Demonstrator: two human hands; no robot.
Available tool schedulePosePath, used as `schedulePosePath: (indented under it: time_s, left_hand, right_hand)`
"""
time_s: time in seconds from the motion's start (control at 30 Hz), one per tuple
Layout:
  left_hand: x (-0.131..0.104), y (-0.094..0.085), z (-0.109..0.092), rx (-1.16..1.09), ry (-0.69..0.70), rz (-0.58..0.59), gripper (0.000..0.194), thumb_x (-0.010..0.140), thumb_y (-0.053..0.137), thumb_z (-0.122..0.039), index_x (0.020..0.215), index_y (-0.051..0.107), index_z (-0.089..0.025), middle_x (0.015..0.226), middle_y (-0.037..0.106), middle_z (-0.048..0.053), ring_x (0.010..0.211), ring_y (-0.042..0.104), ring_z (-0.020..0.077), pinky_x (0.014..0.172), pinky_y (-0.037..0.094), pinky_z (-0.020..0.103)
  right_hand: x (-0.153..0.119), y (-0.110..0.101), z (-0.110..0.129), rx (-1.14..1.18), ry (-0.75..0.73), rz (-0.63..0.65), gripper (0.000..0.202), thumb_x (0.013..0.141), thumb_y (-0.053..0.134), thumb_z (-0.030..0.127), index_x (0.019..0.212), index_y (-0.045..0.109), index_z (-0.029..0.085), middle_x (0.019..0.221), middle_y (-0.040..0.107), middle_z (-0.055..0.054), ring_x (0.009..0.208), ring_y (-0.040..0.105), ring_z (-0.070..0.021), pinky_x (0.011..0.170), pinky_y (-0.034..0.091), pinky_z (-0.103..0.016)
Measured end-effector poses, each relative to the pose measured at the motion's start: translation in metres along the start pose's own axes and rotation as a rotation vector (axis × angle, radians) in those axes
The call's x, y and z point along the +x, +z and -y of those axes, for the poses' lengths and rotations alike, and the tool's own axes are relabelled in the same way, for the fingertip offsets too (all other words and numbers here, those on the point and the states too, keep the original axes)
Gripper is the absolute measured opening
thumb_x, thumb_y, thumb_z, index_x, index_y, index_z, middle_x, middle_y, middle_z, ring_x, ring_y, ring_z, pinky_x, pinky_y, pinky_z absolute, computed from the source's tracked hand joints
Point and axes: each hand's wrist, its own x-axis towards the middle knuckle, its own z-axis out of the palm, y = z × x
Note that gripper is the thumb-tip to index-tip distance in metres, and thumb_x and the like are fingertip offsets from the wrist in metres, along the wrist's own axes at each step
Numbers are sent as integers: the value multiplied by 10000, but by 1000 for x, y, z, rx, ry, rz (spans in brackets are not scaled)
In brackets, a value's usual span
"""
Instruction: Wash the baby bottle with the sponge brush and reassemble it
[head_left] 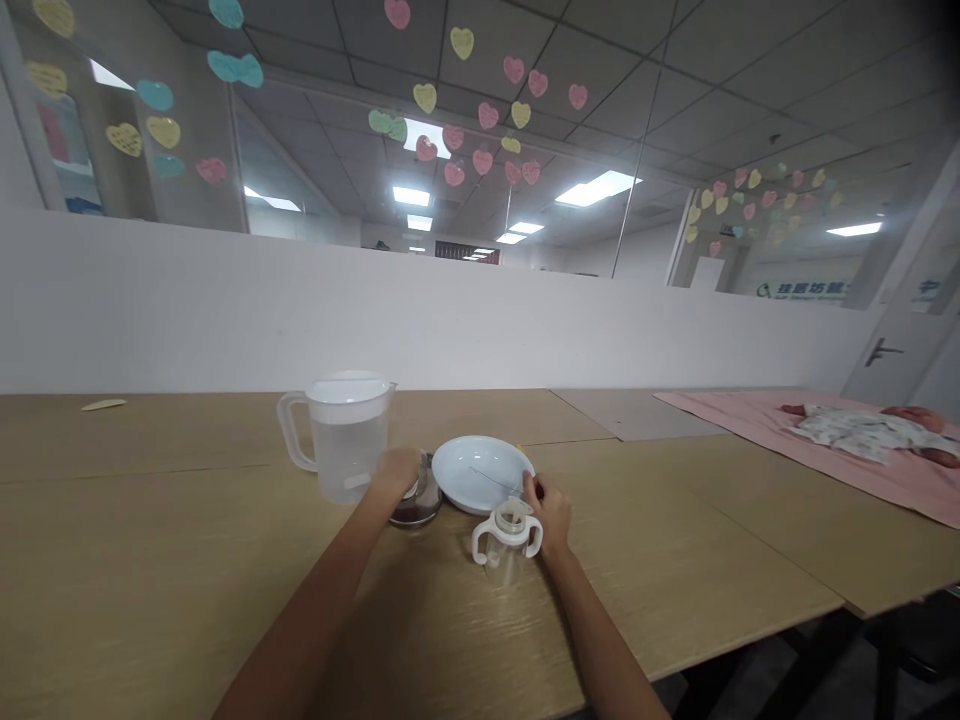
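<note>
My left hand (399, 472) is smeared by motion above a dark, shiny round dish (421, 503); a bit of something white shows beside its fingers, but I cannot make out what it holds. My right hand (553, 510) pinches a thin wire-like stick (491, 478), whose far end reaches over a white bowl (465, 455). In front of the bowl stands a clear baby bottle (506, 565) with two white side handles and no lid on top, close to my right hand. Left of my left hand is a translucent measuring jug (346, 440) with water-like liquid inside.
The wooden table (225, 570) runs up to a white wall (465, 330) with glass above. At the far right, a baby doll (870, 430) in patterned clothes lies on a pink cloth (750, 420). A small pale flat piece (103, 405) lies at the far left.
</note>
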Motion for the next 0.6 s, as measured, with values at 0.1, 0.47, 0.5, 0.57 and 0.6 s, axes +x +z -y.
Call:
schedulePosePath:
  time_s: [0.1, 0.47, 0.5, 0.57, 0.6]
  left_hand:
    - [-1, 1, 0, 15, 14, -17, 236, 879, 540, -296, 1021, 604, -119, 1047, 634, 77, 960, 605, 186, 840, 496, 395]
    - [-38, -55, -24, -67, 221, -252, 255, 888, 434, -215, 993, 662, -176, 990, 676, 114, 955, 618, 202, 790, 445, 266]
    - [-44, -57, -35, -108, 300, -331, 267, 901, 414, -226, 1013, 652, -182, 996, 673, 104, 950, 615, 193, 799, 442, 263]
    - [-53, -58, -58, -164, 447, -436, 264, 911, 402, -226, 1011, 643, -186, 1005, 667, 88, 927, 612, 182, 800, 442, 263]
    - [-57, -56, -68, -176, 509, -461, 261, 914, 399, -225, 1002, 642, -185, 995, 666, 83, 908, 613, 179, 791, 446, 264]
  right_hand:
    - [0, 1, 0, 3, 10, 6, 550, 852, 276, 614, 577, 482, 184, 525, 493, 4, 492, 398, -112, 518, 257, -230]
    - [4, -4, 0, 19, 71, -197, 520, 856, 306, 599, 948, 567, 158, 744, 588, -43, 626, 517, -160, 575, 349, -252]
    - [4, -4, -1, 1, 29, -253, 516, 859, 321, 588, 987, 560, 148, 799, 598, -63, 667, 530, -169, 597, 370, -261]
    - [3, -3, -3, -22, -105, -351, 513, 853, 378, 564, 1067, 535, 125, 916, 607, -106, 761, 552, -189, 658, 414, -285]
    - [3, -2, -4, -27, -183, -386, 519, 845, 414, 553, 1103, 518, 115, 972, 605, -126, 813, 560, -200, 695, 432, -301]
